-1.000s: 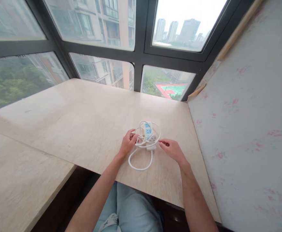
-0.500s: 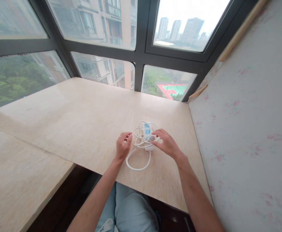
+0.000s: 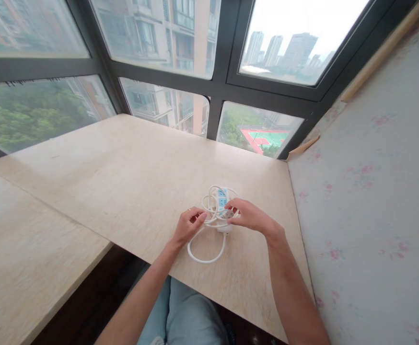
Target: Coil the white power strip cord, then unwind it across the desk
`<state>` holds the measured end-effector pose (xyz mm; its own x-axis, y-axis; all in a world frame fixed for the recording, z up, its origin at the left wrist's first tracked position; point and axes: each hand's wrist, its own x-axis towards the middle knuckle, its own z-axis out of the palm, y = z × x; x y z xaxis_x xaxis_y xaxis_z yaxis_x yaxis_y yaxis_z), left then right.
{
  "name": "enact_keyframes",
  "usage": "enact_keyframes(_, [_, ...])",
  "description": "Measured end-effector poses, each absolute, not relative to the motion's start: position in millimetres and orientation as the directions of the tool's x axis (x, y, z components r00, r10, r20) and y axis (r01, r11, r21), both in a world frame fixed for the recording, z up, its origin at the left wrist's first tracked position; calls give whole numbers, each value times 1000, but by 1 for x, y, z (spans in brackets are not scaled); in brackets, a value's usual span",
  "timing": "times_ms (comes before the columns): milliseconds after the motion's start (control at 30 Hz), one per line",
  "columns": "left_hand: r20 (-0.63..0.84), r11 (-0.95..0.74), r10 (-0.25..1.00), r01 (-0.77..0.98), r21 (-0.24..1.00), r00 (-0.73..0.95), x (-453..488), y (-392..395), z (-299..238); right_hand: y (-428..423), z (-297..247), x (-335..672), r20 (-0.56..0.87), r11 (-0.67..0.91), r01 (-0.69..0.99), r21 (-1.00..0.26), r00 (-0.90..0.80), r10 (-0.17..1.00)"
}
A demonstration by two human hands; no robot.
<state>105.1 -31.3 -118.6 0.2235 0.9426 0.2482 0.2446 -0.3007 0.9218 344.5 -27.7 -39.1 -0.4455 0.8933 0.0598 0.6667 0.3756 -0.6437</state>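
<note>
A white power strip (image 3: 223, 197) with blue socket faces lies on the table, partly covered by its own coiled white cord (image 3: 206, 261). The cord ends in a plug (image 3: 228, 214) with a greyish face, resting over the strip's near half. My right hand (image 3: 247, 215) comes in from the right, thumb and fingers closed about the plug. At the left side of the coil, my left hand (image 3: 191, 224) has thumb and forefinger pinched at a loop of cord; the exact contact is small and partly hidden. One wide loop of cord bulges toward me.
The pale marbled tabletop (image 3: 123, 177) meets a second board (image 3: 33, 239) at the left, with a dark gap below. Dark-framed windows (image 3: 166, 76) rise behind. A flower-papered wall (image 3: 367, 206) bounds the right side. My legs (image 3: 191, 306) are under the front edge.
My left hand has moved right to the cord, its thumb and forefinger drawing together. My right fingers have closed in around the plug. The camera view has shifted slightly.
</note>
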Motion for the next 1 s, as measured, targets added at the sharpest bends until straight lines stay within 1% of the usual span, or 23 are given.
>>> enact_keyframes(200, [235,-287,946,240,927,222,105,-33,-115,-27,-39,347,-36,325,674,-663,-463,886])
enact_keyframes(400, [211,-264,951,242,934,225,105,-33,-114,-29,-38,354,-14,294,545,-785,-491,871])
enact_keyframes(467, [202,-254,954,237,938,223,105,-33,-114,-27,-40,357,-24,273,543,-794,-477,879])
enact_keyframes(533, [191,-242,956,232,942,221,104,-33,-114,-25,-43,359,-47,260,585,-768,-456,889])
enact_keyframes(733, [183,-231,958,220,948,220,104,-32,-117,-19,-45,357,-74,293,724,-624,-428,901])
enact_keyframes(833, [177,-226,959,219,949,221,104,-31,-118,-20,-45,355,-78,327,749,-577,-449,890])
enact_keyframes(1000, [170,-222,960,235,946,222,105,-31,-118,-22,-49,352,-79,382,756,-531,-493,866])
